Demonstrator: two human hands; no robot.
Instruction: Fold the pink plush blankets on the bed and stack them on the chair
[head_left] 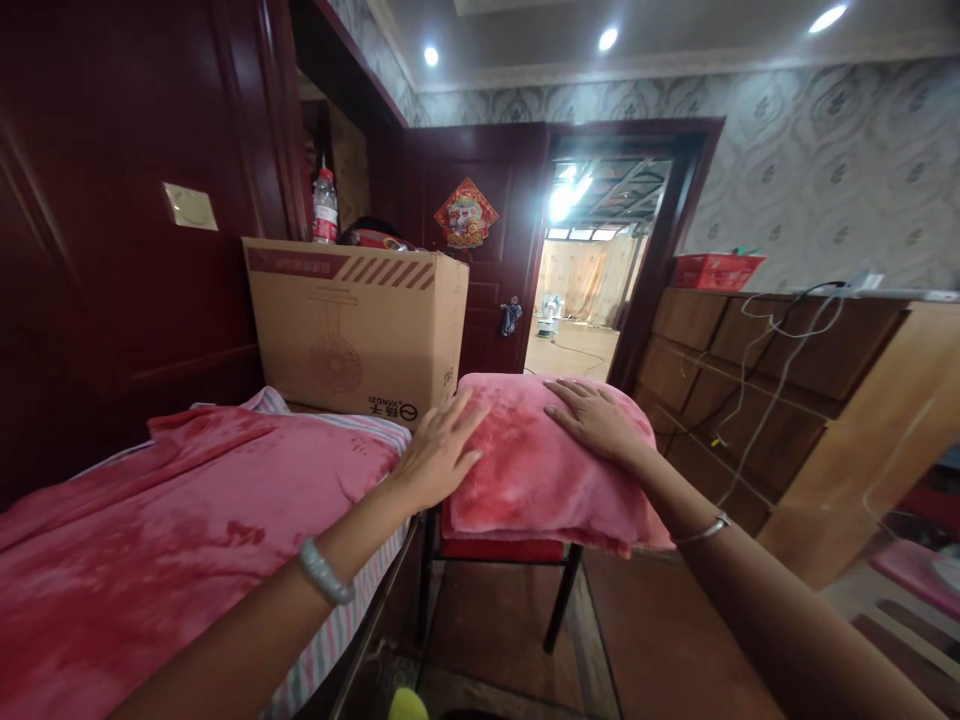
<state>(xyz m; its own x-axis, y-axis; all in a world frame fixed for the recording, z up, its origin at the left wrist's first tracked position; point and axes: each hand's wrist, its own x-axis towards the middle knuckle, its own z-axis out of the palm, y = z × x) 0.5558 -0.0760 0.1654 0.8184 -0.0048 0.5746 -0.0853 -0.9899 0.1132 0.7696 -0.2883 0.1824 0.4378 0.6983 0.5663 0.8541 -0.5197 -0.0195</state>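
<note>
A folded pink plush blanket [525, 470] lies on a chair with a red seat [502, 550] and dark legs. My left hand [439, 455] is at the blanket's left side, fingers stretched and apart, its fingertips at the plush edge. Flat on the upper right of the blanket rests my right hand [596, 420], fingers spread, holding nothing. To the left, another pink plush cloth [285, 500] is spread over a striped sheet [345, 610] on a bed-like surface.
A large cardboard box [345, 330] stands behind the spread cloth, with a plastic bottle [325, 208] on top. On the right is a wooden cabinet [787, 400] with hanging cables and a red basket [716, 270]. An open doorway shows a fan [550, 315] in the room beyond.
</note>
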